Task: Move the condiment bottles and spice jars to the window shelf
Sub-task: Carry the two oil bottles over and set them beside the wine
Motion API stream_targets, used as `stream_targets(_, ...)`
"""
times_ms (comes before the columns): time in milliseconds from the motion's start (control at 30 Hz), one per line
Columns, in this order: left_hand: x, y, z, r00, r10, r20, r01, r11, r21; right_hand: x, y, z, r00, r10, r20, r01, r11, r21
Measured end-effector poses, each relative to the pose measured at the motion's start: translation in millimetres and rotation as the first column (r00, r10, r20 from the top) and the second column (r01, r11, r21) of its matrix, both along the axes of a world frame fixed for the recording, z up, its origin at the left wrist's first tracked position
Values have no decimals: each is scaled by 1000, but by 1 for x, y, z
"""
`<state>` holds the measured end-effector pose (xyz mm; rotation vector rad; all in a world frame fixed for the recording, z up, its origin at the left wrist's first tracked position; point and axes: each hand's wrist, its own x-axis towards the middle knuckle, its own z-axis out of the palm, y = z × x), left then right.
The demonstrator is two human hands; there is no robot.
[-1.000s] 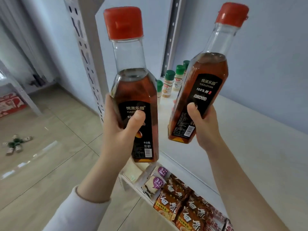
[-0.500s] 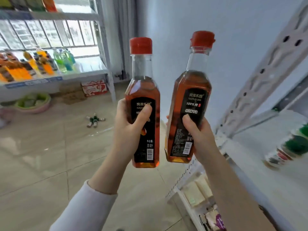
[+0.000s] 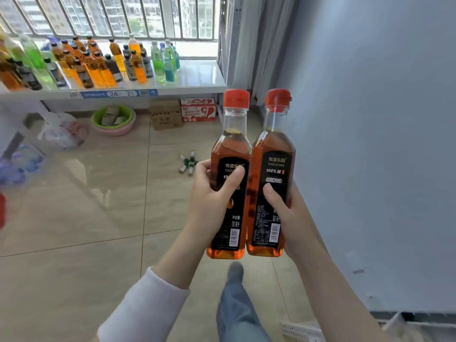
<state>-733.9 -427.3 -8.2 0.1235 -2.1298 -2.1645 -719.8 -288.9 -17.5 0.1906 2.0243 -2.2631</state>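
1. One leg in blue jeans with a grey shoe (image 3: 236, 270) shows at the bottom, over the beige tiled floor (image 3: 74, 218).
2. Two hands are raised, one bottle each. The left hand (image 3: 209, 203), white sleeve at the wrist, wraps the left square clear-glass bottle of amber oil with a red cap and black label (image 3: 232, 149); its thumb lies across the label and its fingers curl round the far side.
3. The right hand (image 3: 286, 213) clasps the second matching red-capped amber bottle (image 3: 274, 146) the same way, thumb on the label.
4. Both bottles are upright, side by side, bodies touching, held in the air above the floor and well short of the shelf.
5. Small green-capped spice jars (image 3: 188, 164) lie in a loose cluster on the tiles beyond; four or five, count unsure.
6. Under the shelf: one green basin nested in a pink one (image 3: 113, 120), one brown cardboard box (image 3: 165, 116), two stacked red-and-white cartons (image 3: 198, 110), one plastic bag (image 3: 61, 133).
7. The white window shelf (image 3: 199, 79) holds dozens of drink bottles (image 3: 98, 67), orange, green, blue and dark, crowded at its left and middle; its right end is bare.
8. The barred window (image 3: 123, 16) is behind.
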Motion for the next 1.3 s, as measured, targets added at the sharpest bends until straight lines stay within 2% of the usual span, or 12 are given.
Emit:
stream_targets(200, -138, 18, 8, 1000, 21, -9, -21, 1000, -16, -143, 17, -4, 999, 7, -34, -7, 1000, -5)
stream_targets(500, -306, 15, 26, 994, 105, 10, -105, 994, 28, -326, 15, 12, 989, 123, -76, -125, 992, -18)
stream_targets(700, -411, -17, 26, 990, 143, -4, -143, 989, 39, -438, -17, 11, 984, 162, -69, -164, 986, -20)
stream_targets(933, -554, -75, 40, 990, 135, -27, -133, 989, 58, -583, -72, 28, 984, 131, -121, -135, 991, -19)
stream_targets(1067, -633, -112, 56, 990, 124, -69, -121, 992, 41, -662, -105, 39, 985, 132, -112, -139, 989, -54)
stream_targets(1300, -742, -150, 67, 987, 114, -110, -113, 994, 13, -773, -135, 48, 983, 138, -124, -142, 990, -23)
